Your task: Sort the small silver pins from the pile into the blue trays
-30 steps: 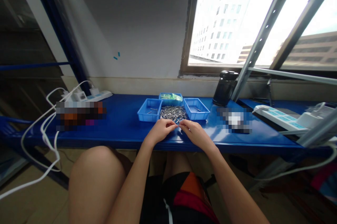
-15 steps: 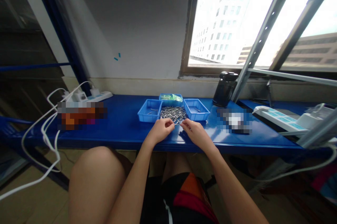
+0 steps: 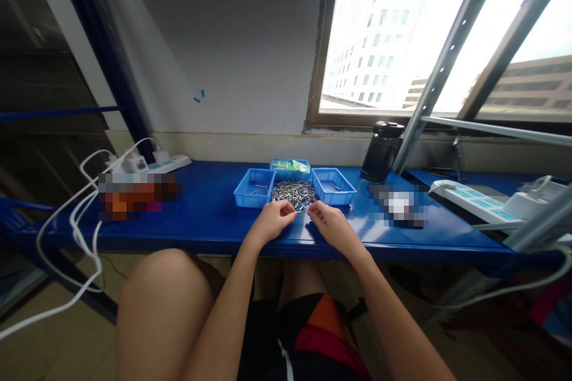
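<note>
My left hand (image 3: 277, 218) and my right hand (image 3: 328, 220) meet low over the front of the table, fingertips pinched. A thin, shiny metal pin (image 3: 301, 211) spans the small gap between them, one end in each pinch. Just beyond my fingers lies a heap of silvery metal pins (image 3: 295, 192), which look like rivets. Left of the heap stands a blue plastic bin (image 3: 245, 198) with a few pins in it. On the other side is a similar blue bin (image 3: 336, 198) holding a few small pieces. Fingers partly cover the held pin's ends.
Behind the heap, a third blue bin (image 3: 290, 176) contains green-and-clear plastic packaging (image 3: 292, 166). A black bottle (image 3: 381, 151) and a blurred-out item (image 3: 397, 207) are on the right. Power strips (image 3: 480, 202) and white cables (image 3: 75, 232) flank the blue table (image 3: 201, 214).
Both hands keep nearly the same place and pinch. The pin between them shows at a slightly different angle.
</note>
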A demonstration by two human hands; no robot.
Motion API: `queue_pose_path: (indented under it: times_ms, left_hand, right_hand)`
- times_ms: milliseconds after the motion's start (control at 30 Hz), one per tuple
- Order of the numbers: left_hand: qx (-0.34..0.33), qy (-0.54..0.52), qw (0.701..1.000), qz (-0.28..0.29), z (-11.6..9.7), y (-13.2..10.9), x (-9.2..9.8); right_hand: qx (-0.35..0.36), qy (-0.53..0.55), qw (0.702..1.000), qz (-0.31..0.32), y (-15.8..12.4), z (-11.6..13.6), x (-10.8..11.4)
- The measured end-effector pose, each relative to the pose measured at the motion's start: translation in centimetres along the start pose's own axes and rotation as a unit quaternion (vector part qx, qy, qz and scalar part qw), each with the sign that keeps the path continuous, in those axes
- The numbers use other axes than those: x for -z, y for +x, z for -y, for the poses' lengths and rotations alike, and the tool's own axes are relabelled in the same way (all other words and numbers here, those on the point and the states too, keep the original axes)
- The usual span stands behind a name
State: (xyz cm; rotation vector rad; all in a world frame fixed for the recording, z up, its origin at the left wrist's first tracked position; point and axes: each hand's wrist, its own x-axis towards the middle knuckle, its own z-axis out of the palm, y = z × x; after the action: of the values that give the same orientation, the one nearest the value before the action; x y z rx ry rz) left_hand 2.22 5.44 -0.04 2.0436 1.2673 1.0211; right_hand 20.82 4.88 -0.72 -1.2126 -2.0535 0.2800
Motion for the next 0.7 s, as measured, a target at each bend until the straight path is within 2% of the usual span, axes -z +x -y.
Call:
queue_pose_path:
  times_ms: [700]
  left_hand:
    - [-0.011, -0.005, 1.0, -0.006, 0.03, 0.0, 0.02]
  right_hand:
    - [0.004, -0.002, 1.0, 0.005, -0.03, 0.01, -0.01]
